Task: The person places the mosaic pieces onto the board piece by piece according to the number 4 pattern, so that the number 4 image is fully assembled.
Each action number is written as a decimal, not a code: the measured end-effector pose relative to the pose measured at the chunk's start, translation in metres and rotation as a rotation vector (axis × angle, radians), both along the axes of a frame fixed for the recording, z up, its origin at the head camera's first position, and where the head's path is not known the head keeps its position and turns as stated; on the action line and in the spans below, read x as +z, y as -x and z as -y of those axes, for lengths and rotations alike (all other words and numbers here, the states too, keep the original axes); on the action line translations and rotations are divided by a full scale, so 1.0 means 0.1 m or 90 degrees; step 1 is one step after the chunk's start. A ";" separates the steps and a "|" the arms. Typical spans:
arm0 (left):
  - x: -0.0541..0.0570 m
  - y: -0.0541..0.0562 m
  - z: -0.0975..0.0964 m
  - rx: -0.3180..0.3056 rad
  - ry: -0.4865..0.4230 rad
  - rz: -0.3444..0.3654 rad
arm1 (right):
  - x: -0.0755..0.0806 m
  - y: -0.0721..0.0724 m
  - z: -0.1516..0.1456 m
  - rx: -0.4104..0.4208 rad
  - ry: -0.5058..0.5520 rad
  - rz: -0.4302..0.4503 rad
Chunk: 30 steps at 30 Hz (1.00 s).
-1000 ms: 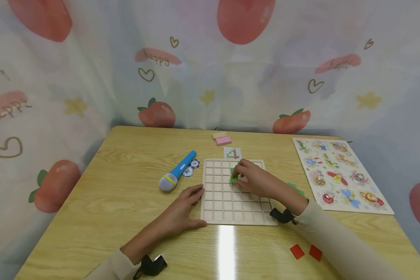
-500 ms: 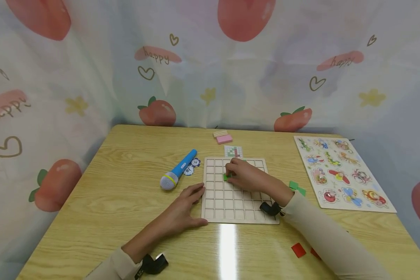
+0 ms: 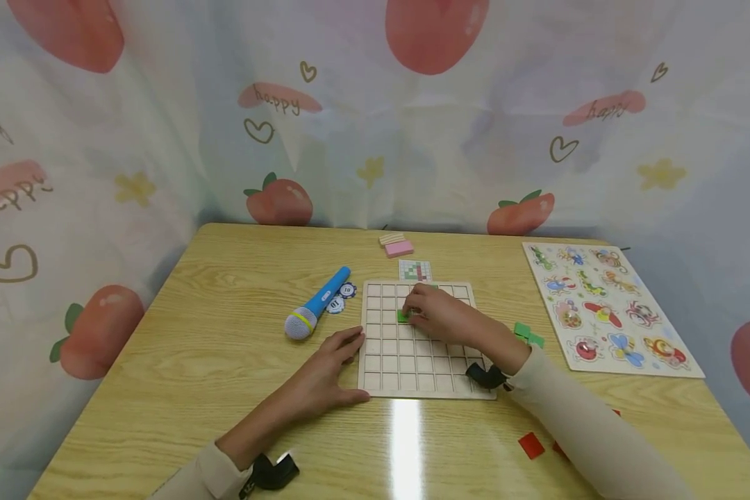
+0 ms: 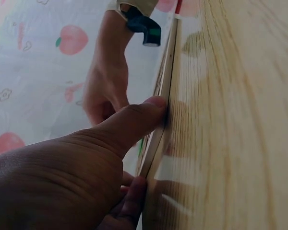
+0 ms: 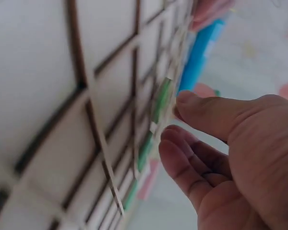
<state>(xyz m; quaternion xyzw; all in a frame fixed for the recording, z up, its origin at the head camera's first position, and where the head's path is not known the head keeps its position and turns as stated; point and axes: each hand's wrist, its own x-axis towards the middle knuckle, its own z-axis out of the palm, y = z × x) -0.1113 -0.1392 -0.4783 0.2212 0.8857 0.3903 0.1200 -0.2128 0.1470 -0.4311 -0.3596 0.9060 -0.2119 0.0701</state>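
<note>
A wooden grid board lies on the table. My right hand hovers low over its upper middle cells, fingertips right at a green square tile. In the right wrist view a gap separates the thumb from the fingers, and nothing shows between them. Several green tiles sit in a line in the board there; the hand partly covers them in the head view. My left hand rests at the board's left edge, with thumb and fingers spread against it, as the left wrist view also shows.
Behind the board lie a pattern card and pink and striped blocks. A blue toy microphone with poker chips is at left. Loose green tiles, red tiles and an animal puzzle board are at right.
My right hand has shifted slightly left over the board; the green tile at its fingertips now sits one column farther left, and the fingers have parted. My left hand has stayed still.
</note>
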 end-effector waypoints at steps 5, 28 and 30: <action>-0.01 0.00 -0.03 0.003 0.000 0.008 | 0.16 -0.22 -0.42 -0.066 0.070 -0.036; -0.01 0.00 -0.03 0.027 0.005 0.021 | -0.42 -0.99 -1.76 -0.287 0.121 -0.101; -0.01 0.00 -0.03 0.026 0.005 0.021 | -0.43 -0.99 -1.76 -0.280 0.108 -0.095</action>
